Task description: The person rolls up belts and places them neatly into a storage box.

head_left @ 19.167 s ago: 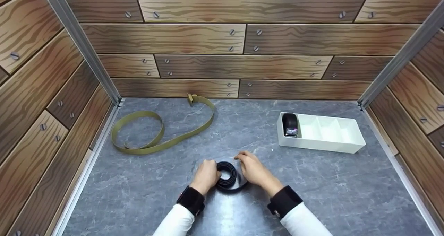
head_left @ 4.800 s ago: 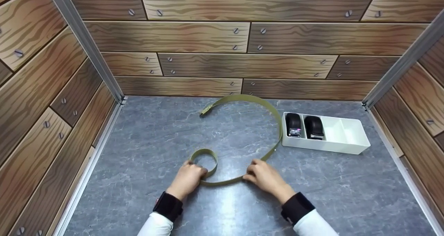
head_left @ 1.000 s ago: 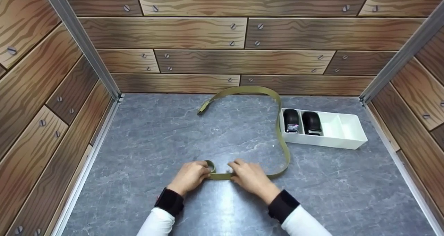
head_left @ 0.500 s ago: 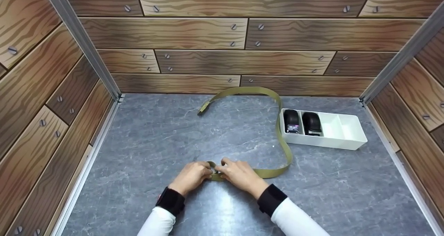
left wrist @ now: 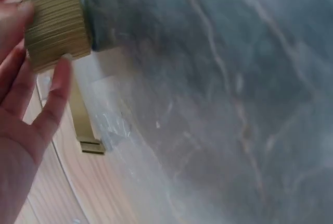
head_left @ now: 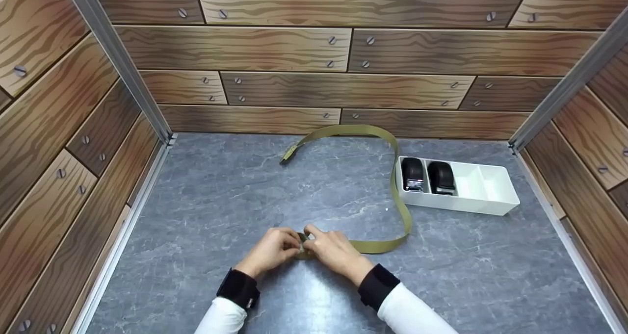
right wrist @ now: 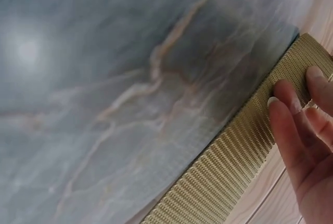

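An olive webbing belt (head_left: 380, 246) lies on edge on the grey marbled tabletop, curving from the hands to the right, then back to its metal buckle (head_left: 288, 154). Its near end is wound into a small coil (left wrist: 57, 26), mostly covered by fingers in the head view. My left hand (head_left: 274, 248) holds the coil from the left, fingertips on its edges. Opposite it, my right hand (head_left: 333, 250) pinches the belt beside the coil, thumb and fingers close to the left fingertips. In the right wrist view the ribbed strap (right wrist: 218, 166) runs past those fingers.
A white divided box (head_left: 456, 205) stands at the right, the belt passing along its left end. Two coiled black belts, one (head_left: 412, 173) at the left end and another (head_left: 441, 176) beside it, sit in its compartments. Wood-patterned walls (head_left: 245, 118) enclose the back and sides.
Formerly under the hands, a black belt now sits coiled in the box. The olive belt's loop has become a small coil. Lately the right hand has slid left along the strap to it.
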{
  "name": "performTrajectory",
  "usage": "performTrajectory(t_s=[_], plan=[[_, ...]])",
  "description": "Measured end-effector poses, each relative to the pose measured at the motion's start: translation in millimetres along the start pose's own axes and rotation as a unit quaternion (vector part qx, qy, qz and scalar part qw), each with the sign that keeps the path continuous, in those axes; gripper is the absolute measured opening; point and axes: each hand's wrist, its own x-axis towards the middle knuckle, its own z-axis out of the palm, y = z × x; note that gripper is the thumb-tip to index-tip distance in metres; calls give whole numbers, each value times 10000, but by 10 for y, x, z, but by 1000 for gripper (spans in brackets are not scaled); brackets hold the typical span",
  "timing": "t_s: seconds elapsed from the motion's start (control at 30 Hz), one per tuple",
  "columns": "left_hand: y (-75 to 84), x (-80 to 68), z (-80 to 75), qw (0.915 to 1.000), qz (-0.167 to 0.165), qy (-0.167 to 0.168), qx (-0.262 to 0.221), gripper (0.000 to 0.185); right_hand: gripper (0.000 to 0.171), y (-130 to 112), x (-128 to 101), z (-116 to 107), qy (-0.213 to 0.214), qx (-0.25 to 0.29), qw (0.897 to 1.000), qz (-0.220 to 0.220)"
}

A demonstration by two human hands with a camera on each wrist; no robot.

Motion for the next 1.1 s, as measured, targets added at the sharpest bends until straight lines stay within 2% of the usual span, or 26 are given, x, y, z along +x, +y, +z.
performTrajectory(t_s=[0.07,0.13,0.2,0.27,0.33,0.43,0.53,0.6,0.67,0.77,0.9,1.1], plan=[[8,-2,-14,9976,-319,606,-43,5,8,-8,5,4,22,-13,10000,15],[23,-1,-24,9906,-755,1124,210,3,8,-17,11,7,32,-76,10000,31],[47,5,-25,9811,-1326,1322,497,5,7,-29,13,8,29,-130,9999,30],[72,12,-11,9733,-1878,1175,599,13,6,-48,17,8,2,-189,9998,22],[98,27,15,9677,-2297,916,487,19,7,-68,21,11,-17,-254,9997,37],[127,52,72,9618,-2642,676,258,21,9,-94,28,21,-10,-339,9994,52],[146,94,114,9547,-2908,634,27,21,9,-102,28,31,57,-289,9996,5],[156,128,122,9511,-3032,594,-13,22,7,-93,23,32,87,-168,9998,-114],[155,161,115,9520,-3024,466,86,24,5,-67,11,27,79,-64,9996,-274],[151,199,82,9591,-2812,146,299,26,5,1,-17,14,107,-174,9986,-492],[136,219,39,9657,-2576,-265,168,27,8,82,-46,-6,119,-602,9956,-708],[105,213,12,9743,-2195,-472,170,25,9,67,-46,-44,-120,-873,9927,-825]])
